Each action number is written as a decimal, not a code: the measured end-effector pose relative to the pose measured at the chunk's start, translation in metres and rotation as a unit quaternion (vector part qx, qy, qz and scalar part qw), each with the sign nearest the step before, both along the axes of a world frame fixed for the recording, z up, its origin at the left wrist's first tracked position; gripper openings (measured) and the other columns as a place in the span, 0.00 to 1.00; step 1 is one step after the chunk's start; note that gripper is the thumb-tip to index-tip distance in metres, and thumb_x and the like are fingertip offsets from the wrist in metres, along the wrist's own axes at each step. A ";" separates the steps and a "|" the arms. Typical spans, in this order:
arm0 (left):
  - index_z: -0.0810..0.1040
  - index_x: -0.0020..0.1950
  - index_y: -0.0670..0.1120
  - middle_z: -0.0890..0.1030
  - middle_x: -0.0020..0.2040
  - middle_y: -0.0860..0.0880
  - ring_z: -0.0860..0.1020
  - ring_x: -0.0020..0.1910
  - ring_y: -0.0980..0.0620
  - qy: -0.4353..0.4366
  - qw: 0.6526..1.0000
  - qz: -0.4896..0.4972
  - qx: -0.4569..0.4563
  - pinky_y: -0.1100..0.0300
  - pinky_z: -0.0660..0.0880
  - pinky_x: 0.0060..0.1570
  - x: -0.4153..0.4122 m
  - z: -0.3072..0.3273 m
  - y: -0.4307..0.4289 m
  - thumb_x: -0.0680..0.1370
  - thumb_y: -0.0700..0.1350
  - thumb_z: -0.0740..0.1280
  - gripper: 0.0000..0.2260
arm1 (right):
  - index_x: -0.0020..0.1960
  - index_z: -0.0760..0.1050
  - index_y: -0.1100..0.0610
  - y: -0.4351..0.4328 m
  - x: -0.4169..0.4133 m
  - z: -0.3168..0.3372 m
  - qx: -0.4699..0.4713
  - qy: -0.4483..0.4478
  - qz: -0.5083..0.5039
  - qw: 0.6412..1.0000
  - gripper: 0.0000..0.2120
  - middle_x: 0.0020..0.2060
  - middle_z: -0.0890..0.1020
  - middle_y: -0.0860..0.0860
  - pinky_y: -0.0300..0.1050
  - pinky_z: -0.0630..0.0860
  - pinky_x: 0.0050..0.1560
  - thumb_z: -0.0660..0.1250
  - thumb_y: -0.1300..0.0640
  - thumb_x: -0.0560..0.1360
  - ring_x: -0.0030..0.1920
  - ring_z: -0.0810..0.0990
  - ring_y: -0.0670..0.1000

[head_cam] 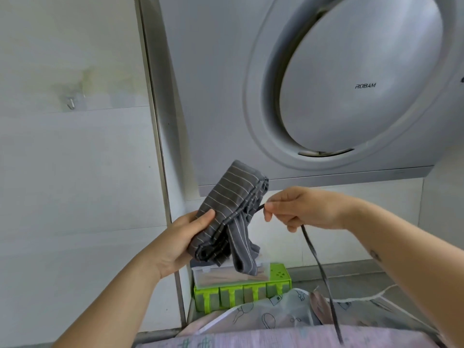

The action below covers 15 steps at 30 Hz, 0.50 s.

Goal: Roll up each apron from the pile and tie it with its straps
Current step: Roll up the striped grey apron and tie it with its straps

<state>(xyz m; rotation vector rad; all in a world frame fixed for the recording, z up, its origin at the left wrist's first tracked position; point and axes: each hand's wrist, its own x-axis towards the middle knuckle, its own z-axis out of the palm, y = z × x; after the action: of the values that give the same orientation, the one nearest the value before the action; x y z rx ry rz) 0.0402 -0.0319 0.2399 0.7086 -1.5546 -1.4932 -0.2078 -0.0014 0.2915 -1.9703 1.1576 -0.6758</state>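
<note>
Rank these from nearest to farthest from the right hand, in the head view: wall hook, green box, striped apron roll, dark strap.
1. dark strap: pinched in the right hand, hanging down.
2. striped apron roll: just left, held by the left hand.
3. green box: below, by the wall.
4. wall hook: far upper left.

striped cloth apron, smooth matt hood.

The light is soft, even and bright, with only faint shadows. The grey range hood shows a dull sheen, no hard glare. The metal wall strip bows with the wide lens. The cloth pile at the bottom edge looks smeared and soft.
</note>
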 end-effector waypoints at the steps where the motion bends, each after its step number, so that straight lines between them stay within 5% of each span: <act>1: 0.82 0.52 0.42 0.83 0.52 0.39 0.82 0.48 0.46 -0.023 1.000 0.014 -0.011 0.59 0.79 0.44 0.001 -0.001 -0.002 0.58 0.60 0.80 0.31 | 0.45 0.77 0.57 0.004 0.003 0.002 -0.028 0.052 -0.017 0.998 0.13 0.24 0.63 0.43 0.40 0.67 0.38 0.57 0.54 0.82 0.28 0.62 0.47; 3: 0.81 0.54 0.43 0.84 0.51 0.42 0.83 0.48 0.46 -0.076 0.995 0.043 -0.055 0.57 0.80 0.47 0.000 -0.002 -0.005 0.54 0.63 0.80 0.36 | 0.45 0.78 0.52 0.011 0.011 0.002 -0.073 0.141 -0.041 0.987 0.14 0.26 0.67 0.42 0.39 0.70 0.39 0.57 0.52 0.82 0.29 0.67 0.45; 6: 0.79 0.57 0.49 0.85 0.50 0.47 0.83 0.50 0.48 -0.151 0.977 0.090 -0.124 0.50 0.77 0.57 -0.007 0.000 0.000 0.65 0.63 0.75 0.27 | 0.46 0.78 0.49 0.021 0.020 0.006 -0.142 0.245 -0.055 0.958 0.13 0.34 0.73 0.45 0.38 0.71 0.38 0.56 0.51 0.81 0.33 0.72 0.41; 9: 0.78 0.56 0.52 0.85 0.46 0.51 0.83 0.43 0.54 -0.237 0.943 0.156 -0.173 0.54 0.80 0.50 -0.014 0.002 -0.001 0.74 0.55 0.69 0.13 | 0.45 0.78 0.50 0.027 0.024 0.017 -0.184 0.313 -0.056 0.930 0.13 0.36 0.75 0.44 0.36 0.68 0.37 0.56 0.50 0.81 0.35 0.72 0.43; 11: 0.78 0.55 0.52 0.84 0.44 0.53 0.83 0.41 0.57 -0.291 0.924 0.157 -0.195 0.62 0.79 0.41 -0.019 0.006 0.001 0.75 0.54 0.69 0.12 | 0.43 0.78 0.51 0.030 0.026 0.027 -0.200 0.338 -0.060 0.918 0.14 0.36 0.77 0.45 0.35 0.67 0.36 0.57 0.50 0.81 0.34 0.73 0.42; 15: 0.78 0.52 0.53 0.82 0.43 0.54 0.81 0.39 0.60 -0.391 0.882 0.092 -0.247 0.64 0.78 0.41 -0.030 0.017 0.011 0.74 0.53 0.71 0.10 | 0.39 0.78 0.49 0.026 0.027 0.045 -0.239 0.367 -0.046 0.898 0.14 0.34 0.79 0.49 0.36 0.65 0.32 0.59 0.48 0.80 0.27 0.69 0.43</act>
<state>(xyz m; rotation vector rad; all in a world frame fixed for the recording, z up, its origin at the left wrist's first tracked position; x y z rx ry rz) 0.0100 -0.0208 0.2568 1.1834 -2.2653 -0.6070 -0.1810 0.0244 0.3367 -2.7342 1.6416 -0.2559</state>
